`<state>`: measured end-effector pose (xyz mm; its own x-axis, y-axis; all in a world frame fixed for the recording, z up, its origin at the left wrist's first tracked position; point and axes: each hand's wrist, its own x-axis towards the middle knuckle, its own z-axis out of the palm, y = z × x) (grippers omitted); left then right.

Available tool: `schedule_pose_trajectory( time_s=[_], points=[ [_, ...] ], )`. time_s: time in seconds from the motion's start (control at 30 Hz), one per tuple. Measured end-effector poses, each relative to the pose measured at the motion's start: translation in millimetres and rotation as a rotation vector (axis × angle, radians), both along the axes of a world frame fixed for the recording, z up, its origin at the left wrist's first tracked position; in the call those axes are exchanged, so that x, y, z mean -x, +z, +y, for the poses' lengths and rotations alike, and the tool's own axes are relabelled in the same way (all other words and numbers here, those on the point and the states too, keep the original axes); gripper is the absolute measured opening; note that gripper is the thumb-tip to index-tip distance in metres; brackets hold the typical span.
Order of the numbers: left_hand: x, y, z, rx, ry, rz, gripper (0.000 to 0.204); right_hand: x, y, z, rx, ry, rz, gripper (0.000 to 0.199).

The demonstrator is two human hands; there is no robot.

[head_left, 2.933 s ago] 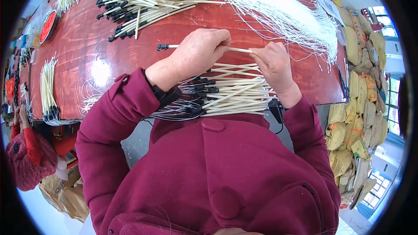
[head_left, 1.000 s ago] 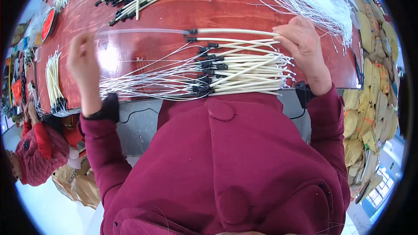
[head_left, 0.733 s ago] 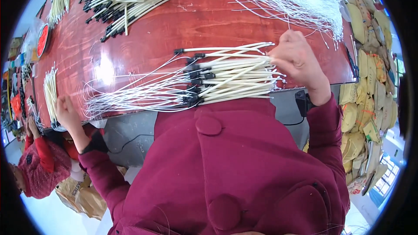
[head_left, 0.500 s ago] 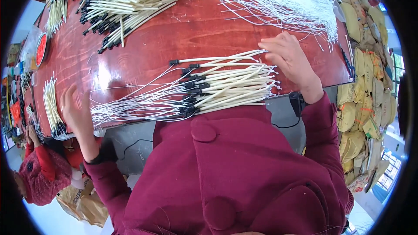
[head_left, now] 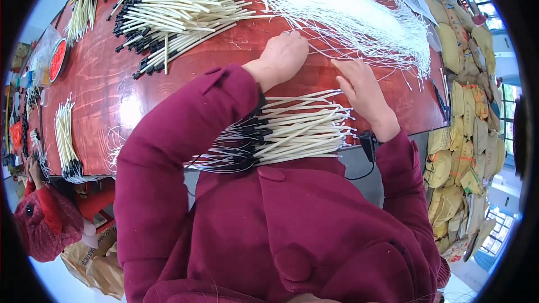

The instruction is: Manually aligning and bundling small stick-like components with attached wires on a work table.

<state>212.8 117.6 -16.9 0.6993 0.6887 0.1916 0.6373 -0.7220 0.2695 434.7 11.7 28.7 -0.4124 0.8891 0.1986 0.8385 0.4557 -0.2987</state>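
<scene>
View: looking down from the person's head over a dark red coat to a glossy reddish-brown bench (head_left: 106, 78).
Left hand (head_left: 283, 56): reaches forward across the bench, knuckles curled, fingertips at the near edge of the white strands. The grip looks closed in a loose fist, but whether it pinches a strand is hidden by the hand itself; I cannot tell.
Right hand (head_left: 362, 87): lies flat on the bench just right of the left hand, fingers stretched toward the same strands. Its grip is released, holding nothing.
White strands (head_left: 359, 22): a wide, loose sheaf of thin white threads fanned over the far right part of the bench, just beyond both hands and touching their fingertips.
Near bundle (head_left: 297, 129): cream sticks with black tips lie side by side at the bench's near edge, between the hands and the person's body. The black tips point left, and fine white threads trail from them toward the left. The left sleeve crosses above it.
Far pile (head_left: 185, 5): a large heap of the same cream, black-tipped sticks at the far left, well apart from the hands.
Small bundle (head_left: 66, 143): more cream sticks at the bench's left edge.
Red dish (head_left: 57, 59): a round red dish on the far left of the bench.
Sacks (head_left: 469, 134): yellowish sacks stacked to the right of the bench.
Other person (head_left: 48, 227): someone in red clothing at lower left, beside the bench.
</scene>
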Motion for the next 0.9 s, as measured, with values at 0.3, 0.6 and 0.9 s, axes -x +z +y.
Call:
schedule_pose_trajectory(
  time_s=[0.3,0.6,0.9],
  points=[
    [154.4,24.0,-61.2,-0.004,0.049,0.171,0.007,23.5,0.0,11.2,-0.016,0.127,-0.018,0.049],
    [213.5,30.5,-84.1,0.022,0.139,0.171,0.01,69.4,5.0,17.3,0.018,0.238,-0.214,0.064],
    [211.6,20.9,-83.3,0.008,0.127,0.145,0.01,57.0,7.6,11.2,0.049,0.157,-0.249,0.074]
  ],
)
